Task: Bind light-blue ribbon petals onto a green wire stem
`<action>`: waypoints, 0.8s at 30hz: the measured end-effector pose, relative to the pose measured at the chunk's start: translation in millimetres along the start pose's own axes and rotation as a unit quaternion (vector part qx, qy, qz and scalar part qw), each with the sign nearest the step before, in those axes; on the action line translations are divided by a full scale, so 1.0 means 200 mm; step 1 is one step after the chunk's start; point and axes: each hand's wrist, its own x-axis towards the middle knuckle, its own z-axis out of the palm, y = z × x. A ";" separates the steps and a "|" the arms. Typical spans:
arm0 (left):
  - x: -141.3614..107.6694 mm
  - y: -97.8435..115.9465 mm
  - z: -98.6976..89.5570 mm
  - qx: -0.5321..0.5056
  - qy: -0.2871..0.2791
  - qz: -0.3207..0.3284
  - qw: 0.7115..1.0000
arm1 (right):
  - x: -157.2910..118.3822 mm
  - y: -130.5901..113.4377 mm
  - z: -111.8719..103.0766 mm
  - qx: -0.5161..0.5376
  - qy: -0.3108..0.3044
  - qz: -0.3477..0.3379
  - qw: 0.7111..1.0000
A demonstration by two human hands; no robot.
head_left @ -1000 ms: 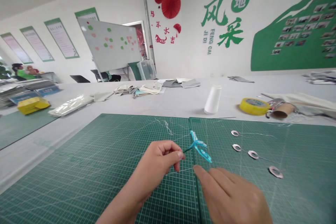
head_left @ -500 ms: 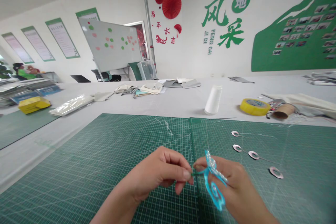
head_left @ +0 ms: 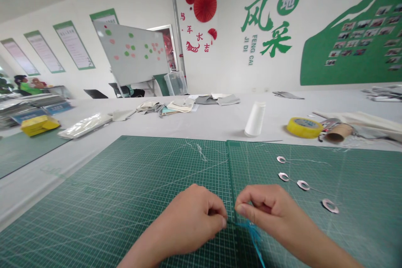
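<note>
A dark green cutting mat (head_left: 132, 184) shows a fine pale grid; a turquoise cord (head_left: 253, 234) lies near, and a yellow tape roll (head_left: 304, 127) sits far right.

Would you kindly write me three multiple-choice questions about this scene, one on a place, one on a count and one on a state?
1. Where is the yellow tape roll relative to the green cutting mat?
A) On the mat
B) On the table beyond the mat, right of the white thread cone
C) Under the mat

2. How many small rings lie on the mat's right half?
A) Two
B) Three
C) Four

3. How are the hands posed?
A) Both lie flat and open
B) Both are curled, fingertips close together just above the turquoise piece
C) Only one is in view

Answers:
1. B, the roll lies past the mat's far edge.
2. C, four rings show.
3. B, the left hand and right hand nearly meet at the mat's seam.
</note>
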 end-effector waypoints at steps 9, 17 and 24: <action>0.06 -0.01 0.01 -0.007 0.139 0.003 0.990 | -0.08 -0.01 0.09 -0.251 0.116 -0.191 0.942; 0.08 0.00 -0.02 -0.235 0.114 -0.021 0.965 | -0.06 -0.01 0.10 -0.361 0.209 -0.277 0.866; 0.08 0.00 -0.03 -0.375 0.067 -0.027 0.924 | -0.06 0.01 0.10 -0.334 0.234 -0.252 0.878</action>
